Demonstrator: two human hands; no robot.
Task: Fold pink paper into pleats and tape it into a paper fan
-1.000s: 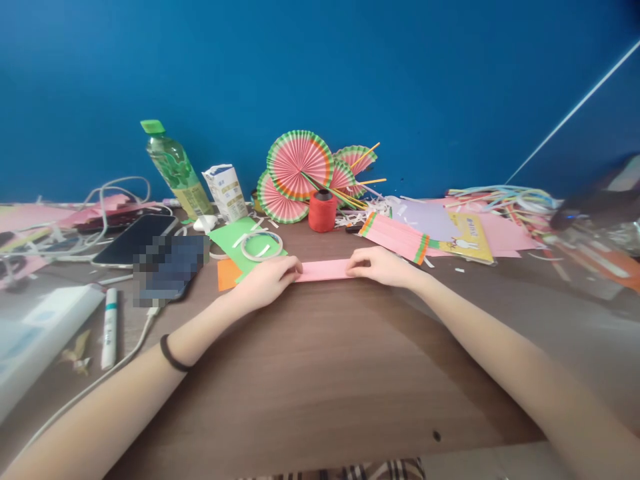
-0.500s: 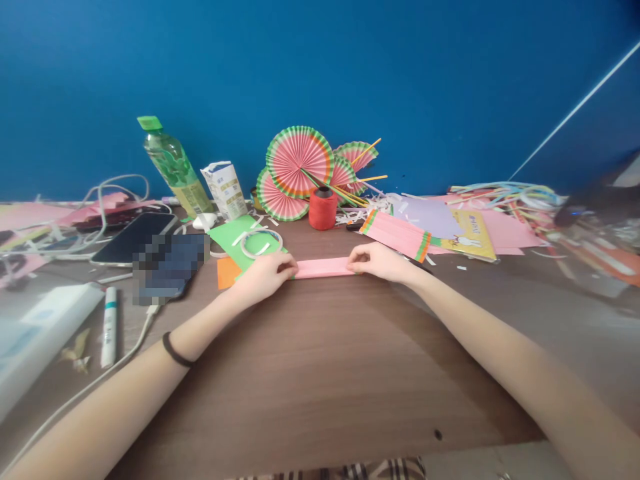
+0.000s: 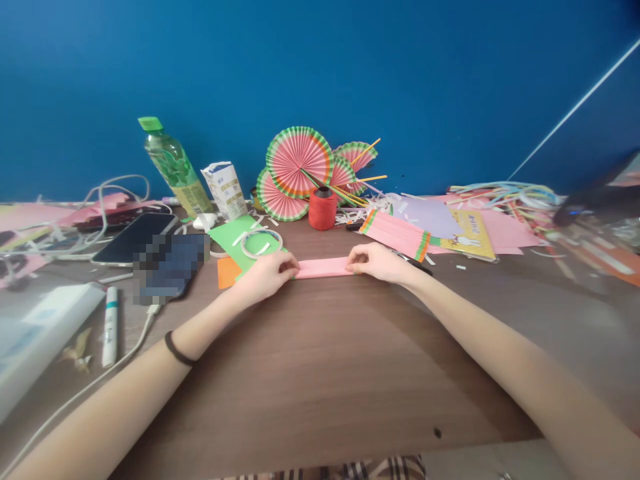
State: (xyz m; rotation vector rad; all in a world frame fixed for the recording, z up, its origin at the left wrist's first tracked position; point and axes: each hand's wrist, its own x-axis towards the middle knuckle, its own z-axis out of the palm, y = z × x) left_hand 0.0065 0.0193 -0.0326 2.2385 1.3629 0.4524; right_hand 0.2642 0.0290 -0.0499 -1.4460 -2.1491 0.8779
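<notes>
On the left, the left hand [image 3: 267, 272] pinches one end of a folded pink paper strip [image 3: 324, 268], which sits between the hands, over the brown surface [image 3: 325, 367]. On the right, the right hand [image 3: 377, 262] pinches the other end. This looks like the folding part, so the next move calls for even ends and a straight, flat crease.

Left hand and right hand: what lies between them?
In the head view, a pink paper strip lies between the left hand and the right hand, touched by both.
</notes>
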